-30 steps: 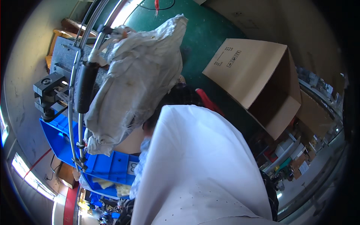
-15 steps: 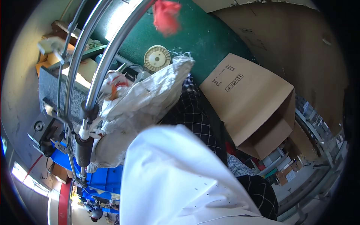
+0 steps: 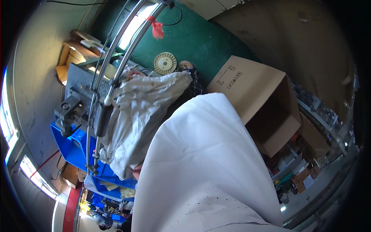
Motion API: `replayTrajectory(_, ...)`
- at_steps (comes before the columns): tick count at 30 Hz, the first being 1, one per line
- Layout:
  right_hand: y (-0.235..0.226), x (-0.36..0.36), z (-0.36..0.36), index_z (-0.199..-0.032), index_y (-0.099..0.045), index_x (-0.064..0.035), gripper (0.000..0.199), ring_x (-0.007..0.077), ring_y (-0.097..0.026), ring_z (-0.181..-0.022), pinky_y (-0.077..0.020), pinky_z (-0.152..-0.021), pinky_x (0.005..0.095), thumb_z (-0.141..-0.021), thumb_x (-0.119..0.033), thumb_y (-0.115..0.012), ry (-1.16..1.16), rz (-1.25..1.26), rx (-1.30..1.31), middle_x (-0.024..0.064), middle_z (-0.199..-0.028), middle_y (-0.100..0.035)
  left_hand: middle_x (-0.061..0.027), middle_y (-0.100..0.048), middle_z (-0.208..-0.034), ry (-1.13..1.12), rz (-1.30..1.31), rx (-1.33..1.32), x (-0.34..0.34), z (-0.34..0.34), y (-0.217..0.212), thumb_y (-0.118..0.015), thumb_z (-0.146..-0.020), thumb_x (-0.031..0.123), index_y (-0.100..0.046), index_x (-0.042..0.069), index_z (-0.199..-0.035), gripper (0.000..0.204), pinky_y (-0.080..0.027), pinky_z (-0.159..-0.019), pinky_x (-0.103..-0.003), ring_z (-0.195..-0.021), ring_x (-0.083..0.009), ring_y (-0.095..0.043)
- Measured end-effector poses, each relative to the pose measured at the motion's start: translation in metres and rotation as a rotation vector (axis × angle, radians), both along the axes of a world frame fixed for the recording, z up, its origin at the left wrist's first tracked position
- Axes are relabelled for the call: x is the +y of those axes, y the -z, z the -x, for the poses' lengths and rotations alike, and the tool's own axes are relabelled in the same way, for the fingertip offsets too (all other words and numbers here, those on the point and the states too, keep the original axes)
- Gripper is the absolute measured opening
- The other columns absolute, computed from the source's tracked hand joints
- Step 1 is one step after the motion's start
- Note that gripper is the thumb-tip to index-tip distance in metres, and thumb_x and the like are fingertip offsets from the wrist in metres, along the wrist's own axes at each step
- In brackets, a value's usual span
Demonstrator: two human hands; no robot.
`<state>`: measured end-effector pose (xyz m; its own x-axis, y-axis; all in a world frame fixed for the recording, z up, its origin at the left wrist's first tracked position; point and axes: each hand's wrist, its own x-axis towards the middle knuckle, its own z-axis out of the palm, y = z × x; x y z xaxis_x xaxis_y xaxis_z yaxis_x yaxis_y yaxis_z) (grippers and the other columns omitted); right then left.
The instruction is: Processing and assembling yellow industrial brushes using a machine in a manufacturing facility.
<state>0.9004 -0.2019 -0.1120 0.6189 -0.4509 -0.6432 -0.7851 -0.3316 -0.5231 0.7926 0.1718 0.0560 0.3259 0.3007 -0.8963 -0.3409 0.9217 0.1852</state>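
Observation:
A small part of a hand (image 3: pixel 136 171), by its place most likely my left hand, shows at the lower edge of a crumpled whitish woven sack (image 3: pixel 141 100). It seems to touch the sack; its fingers are mostly hidden, so I cannot tell whether they grip it. The sack lies over dark checked cloth, beside upright metal rods (image 3: pixel 129 50) with a dark cylindrical grip (image 3: pixel 103 120). A large white garment (image 3: pixel 208 154) fills the lower middle and covers whatever is behind it. My right hand is out of view.
An open cardboard box (image 3: pixel 247 89) lies tilted at the right. On the green floor (image 3: pixel 208 42) sits a cream ribbed reel (image 3: pixel 165 63), next to a perforated shoe (image 3: pixel 186 65). Blue bins (image 3: pixel 71 149) and a dark clamp-like fixture (image 3: pixel 68 110) stand left. Red cloth (image 3: pixel 156 29) hangs from a rod.
The view has shifted, and the rods, sack and box sit differently in it. The white garment reaches higher. Part of a hand and a shoe now show. The red cloth is less blurred.

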Motion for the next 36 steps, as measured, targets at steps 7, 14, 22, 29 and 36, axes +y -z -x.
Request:
replayTrajectory(7,-0.039,0.073,-0.002,-0.106,-0.044,-0.0027,0.044,0.0339,-0.043,-0.098,-0.0301,-0.086,0.0416,-0.07,-0.025,-0.056,-0.57,-0.122,-0.406,0.0206,-0.106,-0.045,-0.0032,-0.058,-0.067,-0.158,0.059,-0.389,-0.001,0.049,0.01,-0.055,-0.069,0.003,-0.054,0.004,-0.067,0.002,-0.047,-0.059,-0.023,-0.063,-0.012,-0.056)
replayTrajectory(14,-0.095,0.122,0.019,-0.105,-0.043,-0.0004,0.039,0.0318,-0.044,-0.097,-0.0314,-0.085,0.0401,-0.072,-0.017,-0.053,-1.565,0.211,-0.824,0.0206,-0.103,-0.046,-0.003,-0.058,-0.066,-0.414,0.301,-1.105,-0.039,0.084,-0.02,-0.055,-0.068,0.002,-0.054,0.004,-0.066,0.004,-0.047,-0.059,-0.023,-0.062,-0.012,-0.056)
replayTrajectory(22,-0.102,0.109,0.018,-0.109,-0.038,0.0019,0.041,0.0295,-0.045,-0.098,-0.0319,-0.086,0.038,-0.074,-0.016,-0.05,-1.609,0.391,-1.159,0.0212,-0.103,-0.046,-0.0027,-0.052,-0.072,-0.058,-0.389,-0.845,-0.101,0.161,-0.09,-0.043,-0.08,0.004,-0.047,0.0,-0.09,0.012,-0.045,-0.055,-0.025,-0.053,-0.0111,-0.049)
replayTrajectory(29,-0.146,0.073,0.033,-0.113,-0.033,0.0034,0.042,0.0287,-0.044,-0.099,-0.0324,-0.086,0.0363,-0.076,-0.011,-0.047,-0.948,0.225,-1.397,0.0217,-0.104,-0.045,-0.0073,-0.051,-0.057,0.595,-1.075,0.017,-0.133,0.228,-0.103,-0.048,-0.079,0.008,-0.048,-0.004,-0.087,0.014,-0.045,-0.052,-0.027,-0.047,-0.0148,-0.049)
replayTrajectory(36,-0.083,-0.024,0.099,-0.1,-0.04,0.003,0.029,0.0212,-0.049,-0.088,-0.037,-0.078,0.0301,-0.081,-0.018,-0.047,-0.58,-0.309,-0.651,0.015,-0.095,-0.05,-0.0097,-0.047,-0.084,0.628,-2.06,0.997,-0.121,0.243,-0.085,-0.066,-0.066,0.019,-0.037,0.002,-0.105,0.052,-0.036,-0.069,-0.03,-0.079,-0.0187,-0.047)
